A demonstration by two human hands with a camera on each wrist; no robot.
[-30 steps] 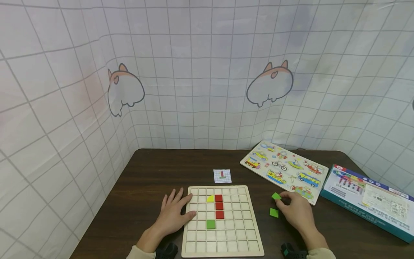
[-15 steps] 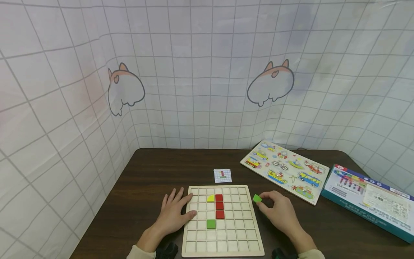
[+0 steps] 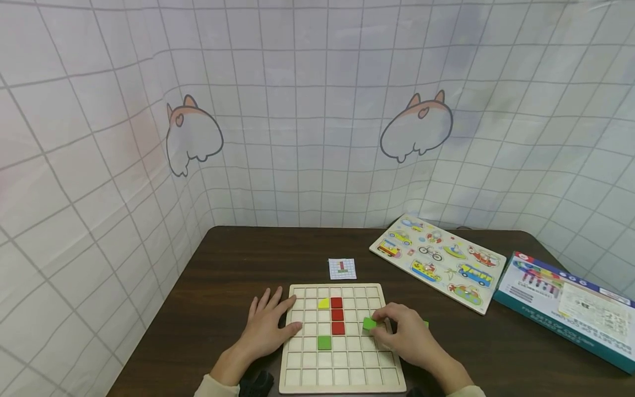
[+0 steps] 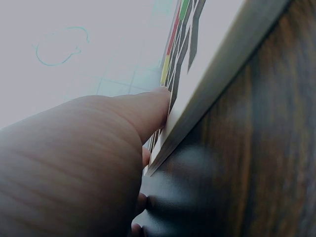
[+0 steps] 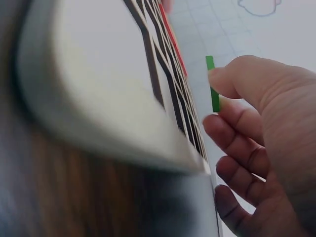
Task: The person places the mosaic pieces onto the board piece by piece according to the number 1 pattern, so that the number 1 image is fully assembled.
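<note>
My right hand [image 3: 409, 336] pinches a green square tile [image 3: 369, 323] between thumb and forefinger, over the right part of the wooden grid board [image 3: 342, 387]. In the right wrist view the pinched tile [image 5: 213, 84] is edge-on, above the board's surface. My left hand [image 3: 268, 326] lies with fingers spread at the board's left edge, thumb on the rim. Set in the grid are a yellow piece [image 3: 323, 303], a column of three red tiles [image 3: 338, 315] and one green tile [image 3: 324, 343]. Another green tile [image 3: 426, 324] shows partly behind my right hand.
A small printed pattern card [image 3: 342, 269] lies beyond the board. At the back right is a vehicle picture puzzle [image 3: 439, 259], with a teal-sided box [image 3: 570, 311] beside it. A white checked curtain [image 3: 307, 138] surrounds the dark table [image 3: 238, 253].
My right hand has picked up a green tile from the table at the right and carried it left over the board. The left hand has stayed in place.
</note>
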